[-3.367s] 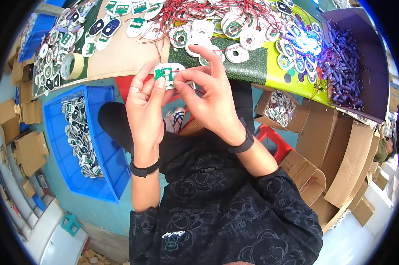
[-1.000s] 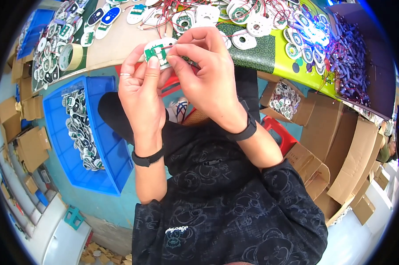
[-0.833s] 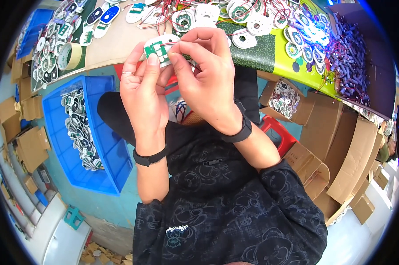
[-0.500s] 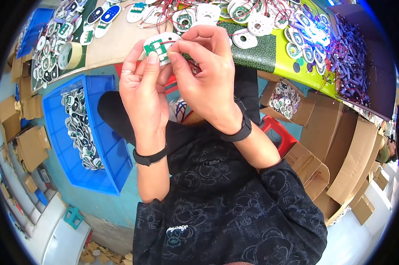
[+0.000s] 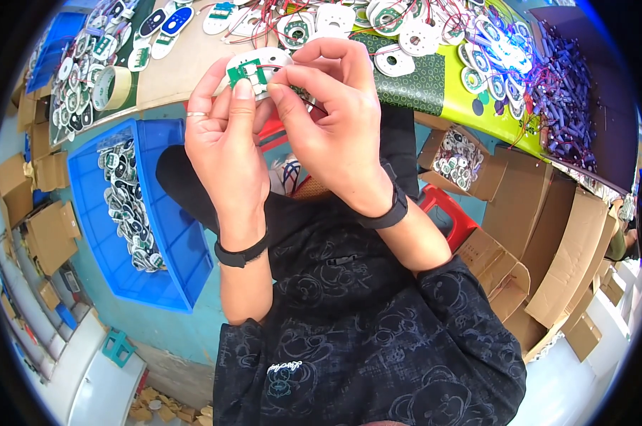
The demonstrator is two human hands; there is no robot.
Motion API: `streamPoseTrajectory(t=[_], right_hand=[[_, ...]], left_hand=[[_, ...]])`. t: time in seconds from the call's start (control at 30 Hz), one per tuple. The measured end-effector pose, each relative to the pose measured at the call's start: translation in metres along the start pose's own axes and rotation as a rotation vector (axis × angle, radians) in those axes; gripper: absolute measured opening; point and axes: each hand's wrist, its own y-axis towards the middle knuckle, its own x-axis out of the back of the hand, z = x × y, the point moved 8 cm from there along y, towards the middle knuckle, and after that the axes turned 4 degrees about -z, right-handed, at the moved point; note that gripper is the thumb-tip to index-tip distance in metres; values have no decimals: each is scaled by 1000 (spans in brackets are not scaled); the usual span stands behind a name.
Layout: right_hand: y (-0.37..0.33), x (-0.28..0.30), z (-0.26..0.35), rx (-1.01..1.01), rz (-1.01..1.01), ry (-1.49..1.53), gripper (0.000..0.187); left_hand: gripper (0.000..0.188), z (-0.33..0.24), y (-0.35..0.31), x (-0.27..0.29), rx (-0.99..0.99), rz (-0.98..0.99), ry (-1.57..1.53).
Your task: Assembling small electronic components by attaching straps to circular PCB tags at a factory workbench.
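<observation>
Above the near edge of the table, my left hand (image 5: 225, 153) grips a white oval plastic housing (image 5: 272, 55) between thumb and fingers. A green circuit board (image 5: 237, 71) is set in the housing, its face toward me. Thumb and forefinger of my right hand (image 5: 342, 138) are pinched together at the board's right side. A thin red wire (image 5: 267, 66) runs over the board into that pinch, and a dark wire end shows beneath my right fingers. The exact contact point is hidden behind the fingertips.
Wired white housings (image 5: 335, 20) crowd the table's far side. Lit units (image 5: 502, 53) and a box of purple cylinders with wires (image 5: 569, 106) stand right. A tape roll (image 5: 113, 89) lies left. Below are a blue bin (image 5: 186, 248), a red stool (image 5: 448, 213) and cardboard boxes (image 5: 519, 192).
The housing and my left hand have shifted slightly left, and the housing has tilted a little. My right fingers stay pinched at the wire.
</observation>
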Motion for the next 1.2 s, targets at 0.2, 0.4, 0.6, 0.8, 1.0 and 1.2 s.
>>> streamPoseTrajectory(t=[0.2,0.4,0.6,0.8,1.0,1.2], right_hand=[[5,-1,-8,-18,77,-27,13],[6,-7,-11,19,79,-16,11],[3,-8,-16,7,34,-1,10],[4,2,-25,55,46,-118,9],[-5,25,-49,45,95,-244,8],[-3,51,-69,-82,88,-308,9]], left_hand=[[41,-3,2,2,-88,25,172],[39,0,5,2,-117,7,222],[40,11,4,5,-61,-24,121],[39,30,10,-3,35,18,90],[33,73,9,-16,207,65,78],[34,97,8,-37,306,109,-10]])
